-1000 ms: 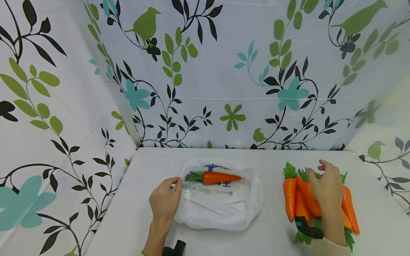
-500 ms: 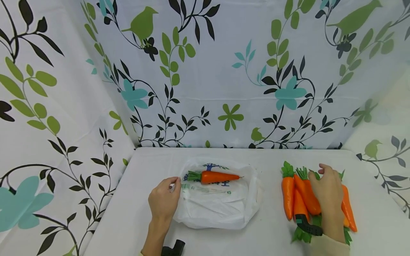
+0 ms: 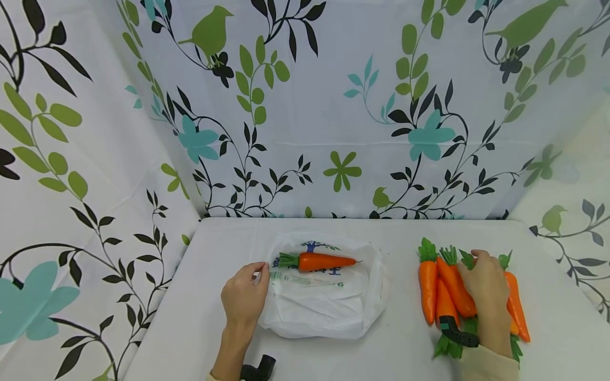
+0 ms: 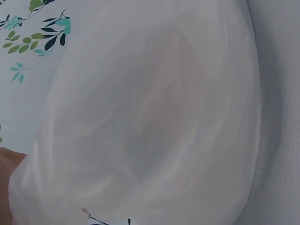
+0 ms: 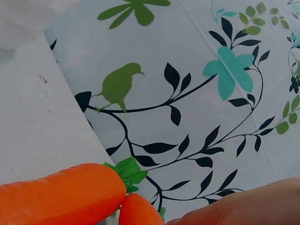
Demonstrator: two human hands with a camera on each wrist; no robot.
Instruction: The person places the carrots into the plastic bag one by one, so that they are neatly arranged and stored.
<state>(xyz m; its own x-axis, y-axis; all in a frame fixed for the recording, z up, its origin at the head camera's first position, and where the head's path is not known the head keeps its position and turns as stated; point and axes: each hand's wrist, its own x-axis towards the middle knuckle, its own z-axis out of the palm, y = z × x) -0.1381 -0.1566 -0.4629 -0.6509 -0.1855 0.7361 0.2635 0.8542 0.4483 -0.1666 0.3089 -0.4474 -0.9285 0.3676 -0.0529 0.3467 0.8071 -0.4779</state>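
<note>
A crumpled white plastic bag (image 3: 329, 312) with blue and green print lies mid-table, a glossy orange carrot (image 3: 324, 262) across its upper part. My left hand (image 3: 245, 296) pinches the bag's left edge; in the left wrist view the bag (image 4: 154, 112) fills most of the picture. On the right, my right hand (image 3: 483, 288) is down over a pile of carrots, fingers curled over one whose green leaves (image 3: 467, 259) poke out beside the thumb. Most of that carrot is hidden under the hand. In the right wrist view a carrot (image 5: 65, 194) lies beside the hand (image 5: 248, 204).
Several carrots lie side by side in the pile, including one at its left (image 3: 428, 291) and one at its right edge (image 3: 517, 307). The white table (image 3: 224, 238) ends at a patterned curtain (image 3: 305, 132) behind and at both sides.
My right hand's raised fingers have come down and closed in over the carrot pile. My left hand keeps its place at the bag's edge. The head view has shifted slightly.
</note>
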